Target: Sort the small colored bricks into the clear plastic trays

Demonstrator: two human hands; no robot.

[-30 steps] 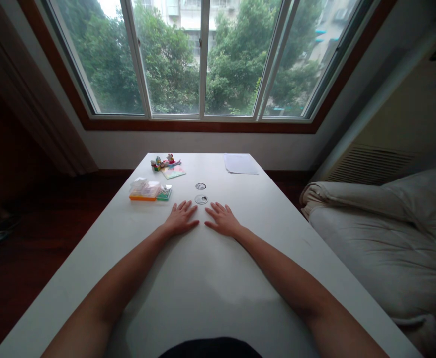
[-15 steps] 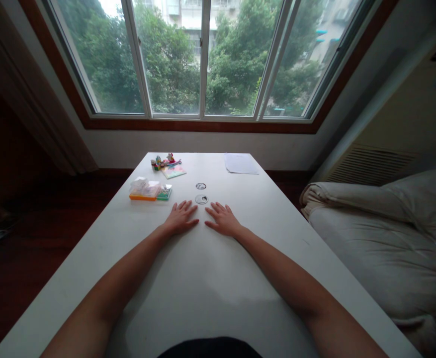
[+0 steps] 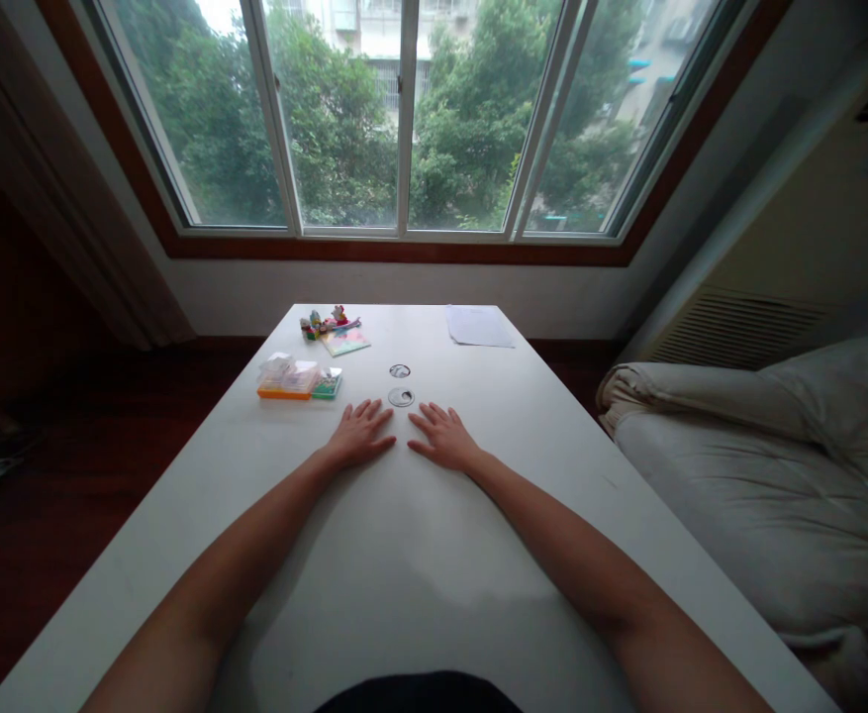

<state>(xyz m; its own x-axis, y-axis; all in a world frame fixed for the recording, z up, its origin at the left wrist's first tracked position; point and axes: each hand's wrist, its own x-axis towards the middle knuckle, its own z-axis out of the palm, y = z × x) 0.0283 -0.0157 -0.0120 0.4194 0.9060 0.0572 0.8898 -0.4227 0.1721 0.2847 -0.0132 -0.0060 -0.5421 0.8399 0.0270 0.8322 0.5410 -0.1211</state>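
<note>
My left hand [image 3: 360, 434] lies flat on the white table [image 3: 411, 555], palm down with its fingers spread. Mirroring it, my right hand [image 3: 443, 436] also rests flat and open, a small gap between the two thumbs. Neither hand holds anything. Just beyond the fingertips is a round flat piece with a dark outline and a dark mark inside [image 3: 401, 397]. A smaller round piece with a dark outline [image 3: 400, 371] lies behind it. Left of these stands a clear plastic case with an orange base [image 3: 285, 392], touching or very near a green-based box [image 3: 328, 384].
Small colourful figurines [image 3: 330, 322] stand at the far left of the table, by a pastel-patterned card or booklet [image 3: 345, 342]. White paper sheets [image 3: 479, 326] lie at the far right. A padded beige sofa [image 3: 760, 475] borders the right side; a window [image 3: 404, 129] is ahead.
</note>
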